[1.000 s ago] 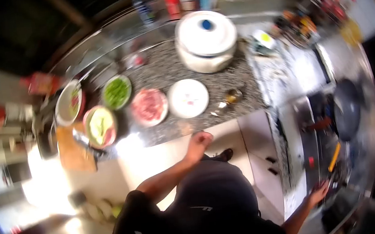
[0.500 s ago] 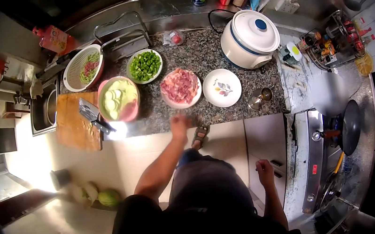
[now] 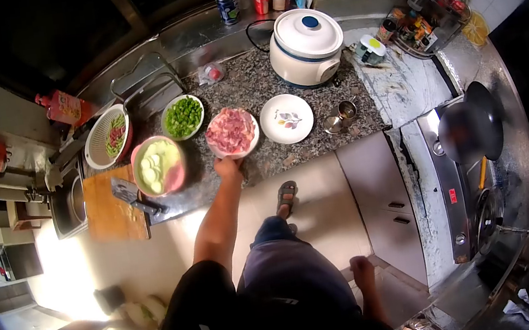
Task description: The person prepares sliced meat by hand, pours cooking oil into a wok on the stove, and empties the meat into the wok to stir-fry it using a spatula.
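Observation:
My left hand (image 3: 229, 168) is at the near rim of a white plate (image 3: 252, 145) heaped with raw sliced meat (image 3: 232, 130), its fingers closed on the edge and partly hidden beneath it. My right hand (image 3: 362, 271) hangs low beside my body with curled fingers and nothing visible in it. To the right of the meat lies a white plate with a leaf pattern (image 3: 286, 118). On the left are a plate of chopped green peppers (image 3: 183, 117) and a pink bowl of pale green slices (image 3: 158, 167).
A cleaver (image 3: 127, 191) rests on the wooden cutting board (image 3: 106, 209). Behind stands a white lidded cooker (image 3: 305, 53). A colander (image 3: 96, 144) is by the sink (image 3: 68, 207). A metal cup (image 3: 346, 111) sits near the counter edge; a wok (image 3: 485, 122) is on the stove.
My left hand has reached forward to the meat plate's rim and closed there. My right hand still hangs at my side. The view has turned and shifted.

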`<state>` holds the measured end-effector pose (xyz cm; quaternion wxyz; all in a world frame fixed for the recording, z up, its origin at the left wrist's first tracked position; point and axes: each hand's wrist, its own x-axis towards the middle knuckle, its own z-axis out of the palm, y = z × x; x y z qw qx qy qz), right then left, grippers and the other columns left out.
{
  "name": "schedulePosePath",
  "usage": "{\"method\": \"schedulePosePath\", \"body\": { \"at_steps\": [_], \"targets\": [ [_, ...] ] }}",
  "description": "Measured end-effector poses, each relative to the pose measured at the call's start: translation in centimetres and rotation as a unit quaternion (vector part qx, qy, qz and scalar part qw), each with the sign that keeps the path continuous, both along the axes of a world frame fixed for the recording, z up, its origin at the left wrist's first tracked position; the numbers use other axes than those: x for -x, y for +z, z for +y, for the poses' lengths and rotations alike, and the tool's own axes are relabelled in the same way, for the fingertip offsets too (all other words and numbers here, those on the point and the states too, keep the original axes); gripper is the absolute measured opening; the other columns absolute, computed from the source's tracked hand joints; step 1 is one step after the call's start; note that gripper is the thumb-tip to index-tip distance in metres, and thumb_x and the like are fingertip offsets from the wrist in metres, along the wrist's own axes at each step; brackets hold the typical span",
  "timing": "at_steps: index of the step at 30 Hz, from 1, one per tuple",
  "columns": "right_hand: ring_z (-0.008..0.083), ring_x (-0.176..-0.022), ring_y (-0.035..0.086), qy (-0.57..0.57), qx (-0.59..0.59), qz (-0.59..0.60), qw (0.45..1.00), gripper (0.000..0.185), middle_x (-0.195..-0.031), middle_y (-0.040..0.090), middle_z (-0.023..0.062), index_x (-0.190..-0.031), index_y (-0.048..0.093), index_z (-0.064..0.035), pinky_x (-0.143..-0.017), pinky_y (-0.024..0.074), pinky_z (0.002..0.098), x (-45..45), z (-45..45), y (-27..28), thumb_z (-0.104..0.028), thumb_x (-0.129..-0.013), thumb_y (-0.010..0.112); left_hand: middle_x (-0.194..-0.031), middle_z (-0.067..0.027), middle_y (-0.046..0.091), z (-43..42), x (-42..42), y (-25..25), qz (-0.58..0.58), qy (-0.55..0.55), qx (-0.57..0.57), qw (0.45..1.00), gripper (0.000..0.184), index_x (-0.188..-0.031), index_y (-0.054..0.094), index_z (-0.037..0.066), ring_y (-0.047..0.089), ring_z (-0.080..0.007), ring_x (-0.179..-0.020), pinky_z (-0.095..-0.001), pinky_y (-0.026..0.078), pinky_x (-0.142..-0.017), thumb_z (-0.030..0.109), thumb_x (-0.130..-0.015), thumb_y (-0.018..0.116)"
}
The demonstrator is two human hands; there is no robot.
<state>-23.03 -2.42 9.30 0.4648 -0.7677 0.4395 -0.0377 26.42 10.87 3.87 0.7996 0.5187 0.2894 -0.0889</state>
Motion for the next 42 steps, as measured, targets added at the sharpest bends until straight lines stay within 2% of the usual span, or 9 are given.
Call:
{"method": "schedulePosePath", "body": {
  "at_steps": [1, 2, 8, 14, 17, 22, 29, 35, 42],
  "targets": [
    [0.0122, -0.059, 0.055, 0.010, -0.003, 0.012, 1.000, 0.016, -0.064, 0.058, 0.0065, -0.084, 0.059, -0.0008, -0.057, 0.0456, 0.0270, 0.3, 0.5, -0.2, -0.017, -0.083, 0.057, -0.101, -0.0145, 0.056, 0.2, 0.2, 0.1, -0.002, -0.002, 0.001, 1.000, 0.032, -0.110, 0.047, -0.001, 0.061, -0.0259, -0.083, -0.0342, 0.055, -0.066, -0.003, -0.079, 0.043],
    [0.0260, -0.074, 0.062, -0.008, -0.060, 0.061, 0.996, 0.019, -0.078, 0.063, 0.0158, -0.083, 0.061, -0.0001, -0.066, 0.0485, 0.0343, 0.7, 0.8, -0.3, -0.019, -0.082, 0.058, -0.101, -0.0139, 0.057, 0.6, 0.3, 0.1, -0.012, -0.009, 0.005, 1.000, 0.031, -0.110, 0.048, 0.000, 0.061, -0.0255, -0.083, -0.0347, 0.055, -0.066, -0.002, -0.078, 0.047],
    [0.0236, -0.072, 0.061, 0.089, 0.087, -0.081, 0.989, 0.014, -0.084, 0.062, 0.0139, -0.083, 0.061, -0.0006, -0.067, 0.0490, 0.0317, -6.4, -1.9, 1.4, -0.014, -0.079, 0.065, -0.095, -0.0121, 0.054, 2.1, 1.1, 4.0, -0.080, -0.014, 0.017, 0.997, 0.026, -0.105, 0.043, 0.000, 0.059, -0.0217, -0.076, -0.0335, 0.054, -0.065, -0.004, -0.079, 0.046],
    [0.0189, -0.078, 0.059, 0.124, 0.058, -0.072, 0.988, 0.018, -0.086, 0.060, 0.0097, -0.093, 0.058, -0.0010, -0.067, 0.0472, 0.0282, -15.9, -7.0, 6.7, -0.014, -0.081, 0.062, -0.097, -0.0126, 0.051, 2.8, 1.0, 9.8, -0.157, -0.036, 0.010, 0.987, 0.026, -0.103, 0.040, -0.002, 0.057, -0.0207, -0.079, -0.0340, 0.054, -0.066, -0.004, -0.078, 0.047],
    [0.0241, -0.078, 0.060, 0.112, 0.035, -0.079, 0.990, 0.024, -0.093, 0.059, 0.0137, -0.099, 0.055, -0.0008, -0.067, 0.0481, 0.0326, -18.6, -7.7, 8.3, -0.016, -0.081, 0.062, -0.099, -0.0127, 0.049, 3.0, 1.2, 11.6, -0.190, -0.046, 0.008, 0.981, 0.030, -0.106, 0.036, -0.002, 0.056, -0.0210, -0.083, -0.0344, 0.054, -0.067, -0.004, -0.078, 0.048],
    [0.0276, -0.108, 0.049, 0.154, 0.065, -0.137, 0.976, 0.050, -0.119, 0.046, 0.0166, -0.120, 0.045, -0.0025, -0.081, 0.0449, 0.0342, -21.2, -7.1, 10.6, -0.017, -0.077, 0.067, -0.101, -0.0122, 0.047, 2.1, 2.9, 14.7, -0.194, -0.051, 0.001, 0.980, 0.030, -0.108, 0.034, 0.000, 0.055, -0.0212, -0.086, -0.0354, 0.053, -0.071, -0.002, -0.081, 0.047],
    [0.0321, -0.120, 0.037, 0.138, 0.104, -0.253, 0.952, 0.065, -0.132, 0.032, 0.0201, -0.127, 0.037, -0.0014, -0.095, 0.0380, 0.0362, -23.8, -9.7, 17.3, -0.017, -0.073, 0.070, -0.106, -0.0127, 0.048, -3.6, 6.7, 18.1, -0.171, -0.161, 0.041, 0.971, 0.033, -0.112, 0.035, 0.004, 0.056, -0.0239, -0.091, -0.0348, 0.052, -0.071, 0.000, -0.082, 0.049],
    [0.0366, -0.121, 0.035, 0.042, 0.203, -0.212, 0.955, 0.066, -0.133, 0.032, 0.0219, -0.128, 0.038, -0.0027, -0.098, 0.0346, 0.0396, -20.0, -14.6, 21.3, -0.028, -0.075, 0.068, -0.110, -0.0122, 0.050, -12.3, 8.5, 21.7, -0.140, -0.316, 0.084, 0.935, 0.032, -0.113, 0.037, 0.004, 0.055, -0.0232, -0.094, -0.0343, 0.049, -0.073, 0.000, -0.082, 0.047],
    [0.0361, -0.116, 0.040, -0.175, 0.414, -0.049, 0.892, 0.055, -0.126, 0.040, 0.0197, -0.118, 0.048, -0.0038, -0.095, 0.0349, 0.0410, -10.8, -22.3, 20.0, -0.022, -0.072, 0.071, -0.103, -0.0106, 0.051, -22.4, 9.8, 24.6, -0.107, -0.480, 0.115, 0.863, 0.034, -0.111, 0.038, 0.005, 0.055, -0.0202, -0.086, -0.0336, 0.049, -0.067, 0.001, -0.080, 0.051]
  ]
}}
